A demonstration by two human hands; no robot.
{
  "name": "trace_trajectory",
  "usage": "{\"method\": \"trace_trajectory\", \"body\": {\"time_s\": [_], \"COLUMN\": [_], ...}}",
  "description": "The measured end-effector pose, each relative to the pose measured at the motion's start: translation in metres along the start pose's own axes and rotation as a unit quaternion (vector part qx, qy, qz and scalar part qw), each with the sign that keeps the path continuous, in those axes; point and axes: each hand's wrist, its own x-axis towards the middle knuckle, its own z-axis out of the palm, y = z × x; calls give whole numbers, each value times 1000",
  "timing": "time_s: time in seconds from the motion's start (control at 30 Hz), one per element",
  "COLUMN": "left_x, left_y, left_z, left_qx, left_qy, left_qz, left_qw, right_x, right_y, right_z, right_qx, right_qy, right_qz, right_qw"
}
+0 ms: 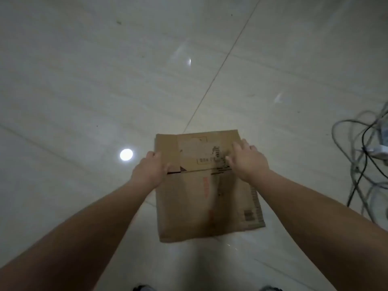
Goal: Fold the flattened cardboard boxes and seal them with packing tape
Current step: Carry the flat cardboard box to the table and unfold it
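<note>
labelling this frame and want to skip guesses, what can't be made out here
Head view only:
Print on the cardboard box: blurred, unreadable.
Left hand: grips the box's left edge, fingers hidden behind it.
Right hand: blur hides whether its fingers wrap the right edge.
Cables: cut off by the right edge.
Shoes: cut off by the bottom edge.
Packing tape: none in view.

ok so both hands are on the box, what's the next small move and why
Probably push the two side edges toward each other so it pops open into a tube. The cardboard box is flat, the left hand grips its left edge at the flap crease, and the right hand rests spread on its right side.
</note>
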Motion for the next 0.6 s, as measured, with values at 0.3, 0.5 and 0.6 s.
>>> {"method": "trace_trajectory", "body": {"time_s": [0.3, 0.5, 0.6], "left_x": [2, 17, 26], "left_y": [-20, -16, -10], "left_z": [54, 49, 29], "left_qx": [-287, -262, -303], "left_qy": [-74, 53, 96], "left_qz": [-98, -227, -213], "left_qw": [950, 937, 924], "right_x": [14, 21, 35], "right_y": [25, 20, 3], "right_z": [69, 70, 46], "right_qx": [311, 294, 301], "right_qy": [-161, -71, -12], "right_qz": [229, 279, 231], "right_qw": [909, 912, 925]}}
